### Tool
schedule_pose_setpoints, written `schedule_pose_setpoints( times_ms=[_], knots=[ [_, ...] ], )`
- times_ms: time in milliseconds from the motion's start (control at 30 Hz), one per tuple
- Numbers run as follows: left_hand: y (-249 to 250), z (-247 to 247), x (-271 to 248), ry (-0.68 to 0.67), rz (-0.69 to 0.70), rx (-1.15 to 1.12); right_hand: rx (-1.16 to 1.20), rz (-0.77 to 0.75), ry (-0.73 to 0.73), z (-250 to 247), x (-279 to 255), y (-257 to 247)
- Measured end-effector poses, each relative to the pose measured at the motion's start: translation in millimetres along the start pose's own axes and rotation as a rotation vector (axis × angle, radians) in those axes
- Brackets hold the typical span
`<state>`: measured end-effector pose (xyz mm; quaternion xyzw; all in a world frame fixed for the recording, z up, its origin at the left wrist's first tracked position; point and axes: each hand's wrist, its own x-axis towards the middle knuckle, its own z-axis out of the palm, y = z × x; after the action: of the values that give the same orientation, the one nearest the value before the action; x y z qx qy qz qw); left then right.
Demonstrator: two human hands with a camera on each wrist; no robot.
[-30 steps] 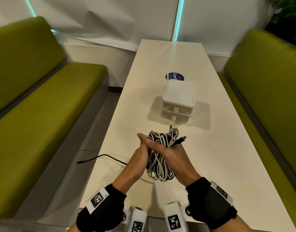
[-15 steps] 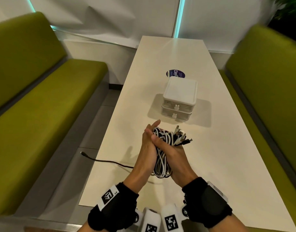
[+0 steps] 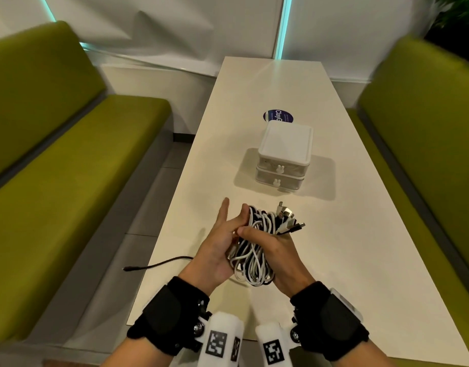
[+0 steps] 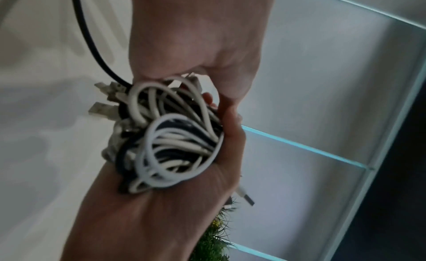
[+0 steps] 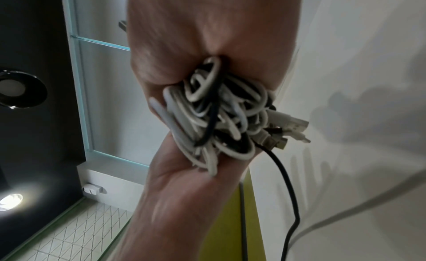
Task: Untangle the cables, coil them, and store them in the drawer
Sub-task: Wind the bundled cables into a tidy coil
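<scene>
The right hand stays clamped around the cable bundle, thumb over the top. The left hand has loosened since half a second ago: its fingers now spread straight, palm merely pressing the bundle's left side. One black cable trails left off the bench. The drawer unit, farther off, is closed, so untangling looks barely begun.
</scene>
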<state>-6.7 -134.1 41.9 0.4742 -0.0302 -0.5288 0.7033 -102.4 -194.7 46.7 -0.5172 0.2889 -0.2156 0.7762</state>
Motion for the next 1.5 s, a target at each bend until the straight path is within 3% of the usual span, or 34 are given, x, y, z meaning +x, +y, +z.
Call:
schedule_pose_setpoints(
  times_ms=[200,400,633,867,1067,1167,1333,1500],
  knots=[
    [1.2,-10.8,-1.5,-0.036,0.017,0.158,-0.081,-0.037,0.02,-4.3,6.1,0.0],
    [-5.9,-14.8,-11.9,-0.261,0.071,0.7,-0.065,-0.099,0.119,-11.4,17.2,-2.4],
    [9.0,-10.5,-18.1,-0.374,0.015,0.979,-0.09,-0.075,0.041,-11.9,-0.2,1.9],
    [19.9,-8.3,-18.9,-0.384,0.087,1.044,-0.021,0.033,0.03,-10.9,0.1,-1.5],
    [27.4,-16.2,-22.2,-0.544,-0.068,0.813,-0.018,0.05,0.007,-12.7,-3.7,-1.9],
    [13.1,-7.8,-20.7,-0.436,0.07,0.976,-0.005,0.051,0.056,-9.9,-4.2,0.1],
    [-3.4,-11.4,-13.8,-0.253,0.098,1.119,0.086,0.122,0.035,-10.3,-4.5,4.0],
    [-5.9,-4.8,-15.2,-0.115,0.225,1.256,0.079,0.062,-0.106,-10.2,-7.8,-2.9]
  ],
)
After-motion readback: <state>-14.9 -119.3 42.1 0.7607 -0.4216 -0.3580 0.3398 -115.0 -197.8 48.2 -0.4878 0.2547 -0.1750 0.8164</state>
